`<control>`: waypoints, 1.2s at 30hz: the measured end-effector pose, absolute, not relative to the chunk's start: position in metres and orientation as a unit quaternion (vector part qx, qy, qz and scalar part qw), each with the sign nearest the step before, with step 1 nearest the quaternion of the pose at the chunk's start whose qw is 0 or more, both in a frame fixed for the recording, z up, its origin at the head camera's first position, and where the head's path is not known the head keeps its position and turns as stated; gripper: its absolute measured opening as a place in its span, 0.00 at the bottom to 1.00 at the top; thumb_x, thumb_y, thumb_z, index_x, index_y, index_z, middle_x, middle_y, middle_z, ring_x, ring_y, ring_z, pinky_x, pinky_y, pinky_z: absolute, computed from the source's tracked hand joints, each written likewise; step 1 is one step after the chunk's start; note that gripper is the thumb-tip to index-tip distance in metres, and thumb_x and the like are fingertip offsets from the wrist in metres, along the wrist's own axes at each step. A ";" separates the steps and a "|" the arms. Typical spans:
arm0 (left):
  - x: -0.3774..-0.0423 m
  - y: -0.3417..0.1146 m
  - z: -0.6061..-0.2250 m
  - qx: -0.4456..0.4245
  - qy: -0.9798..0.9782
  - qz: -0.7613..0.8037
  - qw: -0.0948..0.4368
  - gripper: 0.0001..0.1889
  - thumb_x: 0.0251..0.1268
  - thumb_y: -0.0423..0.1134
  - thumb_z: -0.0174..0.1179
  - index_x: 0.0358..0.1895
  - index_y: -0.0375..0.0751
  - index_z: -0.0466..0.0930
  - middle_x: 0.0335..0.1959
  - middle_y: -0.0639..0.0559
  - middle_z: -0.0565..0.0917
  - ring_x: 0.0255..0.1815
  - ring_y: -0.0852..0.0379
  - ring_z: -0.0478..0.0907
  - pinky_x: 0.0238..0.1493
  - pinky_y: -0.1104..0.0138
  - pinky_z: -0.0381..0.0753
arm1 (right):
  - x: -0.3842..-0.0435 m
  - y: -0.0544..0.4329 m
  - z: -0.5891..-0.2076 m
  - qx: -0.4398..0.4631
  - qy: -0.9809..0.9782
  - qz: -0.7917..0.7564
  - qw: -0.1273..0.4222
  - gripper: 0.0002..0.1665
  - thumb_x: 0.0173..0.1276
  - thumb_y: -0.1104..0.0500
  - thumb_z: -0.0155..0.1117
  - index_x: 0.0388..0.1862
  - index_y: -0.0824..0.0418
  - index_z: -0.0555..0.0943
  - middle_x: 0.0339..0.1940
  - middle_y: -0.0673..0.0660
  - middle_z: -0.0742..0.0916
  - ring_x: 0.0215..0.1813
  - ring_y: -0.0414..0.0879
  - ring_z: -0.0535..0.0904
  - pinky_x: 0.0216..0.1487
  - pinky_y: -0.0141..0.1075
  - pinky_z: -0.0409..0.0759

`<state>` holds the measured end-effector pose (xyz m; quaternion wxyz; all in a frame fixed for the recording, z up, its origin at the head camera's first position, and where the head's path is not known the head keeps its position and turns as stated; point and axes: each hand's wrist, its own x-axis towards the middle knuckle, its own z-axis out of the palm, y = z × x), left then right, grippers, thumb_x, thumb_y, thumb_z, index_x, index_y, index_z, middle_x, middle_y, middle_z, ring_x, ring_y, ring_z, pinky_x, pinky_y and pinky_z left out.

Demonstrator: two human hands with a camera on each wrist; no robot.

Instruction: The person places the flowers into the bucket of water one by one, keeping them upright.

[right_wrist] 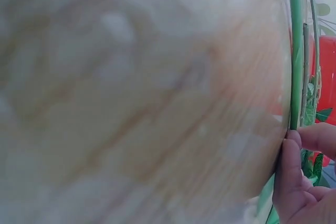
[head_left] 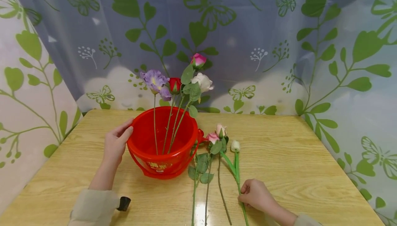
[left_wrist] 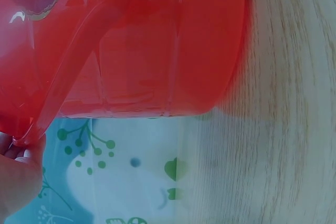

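Note:
A red plastic bucket (head_left: pixel 183 165) stands on the table, its rim gripped on the left side by my left hand (head_left: pixel 114 144). In the left wrist view, the thumb and fingers hold the bucket (left_wrist: pixel 142 51) where its handle joins the rim. Standing in the bucket are a purple flower (head_left: pixel 155 80), a red rose (head_left: pixel 175 85), a white flower (head_left: pixel 203 82) and a bright pink rose (head_left: pixel 198 60). My right hand (head_left: pixel 256 195) pinches the green stem of a white tulip (head_left: pixel 235 146) lying on the table. The right wrist view shows thumb and finger on that stem (right_wrist: pixel 296 51).
Between bucket and tulip lie a pink rose (head_left: pixel 213 137), a pale peach rose (head_left: pixel 221 130) and another stem with a red bloom (head_left: pixel 201 135) partly hidden by the bucket. A patterned curtain (head_left: pixel 248 47) hangs behind the wooden table (head_left: pixel 297 157).

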<state>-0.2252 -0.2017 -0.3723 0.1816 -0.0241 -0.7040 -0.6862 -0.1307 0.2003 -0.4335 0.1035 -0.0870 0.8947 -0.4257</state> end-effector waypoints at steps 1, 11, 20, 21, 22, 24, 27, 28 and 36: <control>-0.225 -0.202 -0.373 -0.023 -0.706 -0.684 0.182 0.21 0.60 0.34 0.54 0.54 0.25 0.69 0.42 0.64 0.78 0.43 0.68 0.74 0.41 0.78 0.74 | -0.130 0.200 -0.433 -0.085 0.895 -0.426 0.103 0.07 0.47 0.69 0.64 0.21 0.67 0.73 0.13 0.51 0.77 0.15 0.42 0.74 0.14 0.30 0.74; -0.224 -0.202 -0.372 -0.019 -0.711 -0.679 0.182 0.20 0.61 0.34 0.54 0.55 0.26 0.69 0.42 0.63 0.78 0.44 0.68 0.73 0.41 0.78 0.74 | -0.130 0.201 -0.436 -0.016 0.875 -0.469 0.121 0.06 0.46 0.71 0.62 0.22 0.70 0.74 0.14 0.53 0.78 0.17 0.43 0.75 0.18 0.34 0.78; -0.223 -0.202 -0.371 -0.019 -0.717 -0.673 0.180 0.21 0.61 0.35 0.54 0.55 0.26 0.69 0.44 0.60 0.78 0.44 0.68 0.73 0.41 0.78 0.74 | -0.132 0.207 -0.439 0.019 0.828 -0.537 0.157 0.07 0.50 0.70 0.61 0.28 0.73 0.74 0.18 0.53 0.79 0.20 0.42 0.75 0.22 0.34 0.79; -0.223 -0.202 -0.371 -0.019 -0.717 -0.673 0.180 0.21 0.61 0.35 0.54 0.55 0.26 0.69 0.44 0.60 0.78 0.44 0.68 0.73 0.41 0.78 0.74 | -0.132 0.208 -0.439 0.021 0.824 -0.543 0.160 0.08 0.50 0.70 0.61 0.29 0.74 0.74 0.18 0.53 0.79 0.20 0.42 0.76 0.23 0.35 0.79; -0.223 -0.202 -0.371 -0.019 -0.717 -0.673 0.179 0.21 0.61 0.35 0.54 0.55 0.26 0.69 0.44 0.60 0.78 0.44 0.68 0.73 0.41 0.78 0.74 | -0.132 0.209 -0.439 0.024 0.820 -0.547 0.163 0.08 0.51 0.70 0.61 0.30 0.74 0.74 0.18 0.52 0.80 0.20 0.42 0.76 0.24 0.34 0.80; -0.223 -0.202 -0.371 -0.018 -0.717 -0.673 0.179 0.21 0.61 0.35 0.54 0.55 0.26 0.69 0.44 0.61 0.78 0.44 0.68 0.73 0.41 0.78 0.74 | -0.132 0.209 -0.439 0.029 0.815 -0.553 0.169 0.09 0.52 0.69 0.61 0.31 0.74 0.74 0.19 0.52 0.80 0.21 0.41 0.76 0.25 0.35 0.80; -0.222 -0.202 -0.371 -0.016 -0.715 -0.676 0.177 0.21 0.61 0.35 0.54 0.55 0.26 0.69 0.43 0.61 0.78 0.44 0.68 0.73 0.41 0.78 0.74 | -0.132 0.210 -0.438 0.036 0.808 -0.562 0.173 0.09 0.53 0.68 0.60 0.33 0.74 0.74 0.19 0.52 0.79 0.23 0.42 0.76 0.27 0.35 0.80; -0.222 -0.202 -0.371 -0.015 -0.715 -0.676 0.177 0.21 0.61 0.34 0.54 0.55 0.26 0.69 0.43 0.62 0.78 0.44 0.68 0.73 0.41 0.78 0.74 | -0.132 0.210 -0.438 0.038 0.806 -0.565 0.174 0.09 0.54 0.68 0.60 0.33 0.74 0.74 0.19 0.52 0.79 0.23 0.42 0.75 0.27 0.35 0.80; -0.221 -0.200 -0.368 -0.018 -0.711 -0.681 0.174 0.21 0.61 0.34 0.54 0.55 0.26 0.68 0.44 0.59 0.78 0.44 0.68 0.73 0.42 0.78 0.73 | -0.134 0.211 -0.434 0.034 0.789 -0.594 0.152 0.10 0.56 0.69 0.58 0.35 0.75 0.72 0.21 0.52 0.79 0.24 0.42 0.75 0.27 0.34 0.79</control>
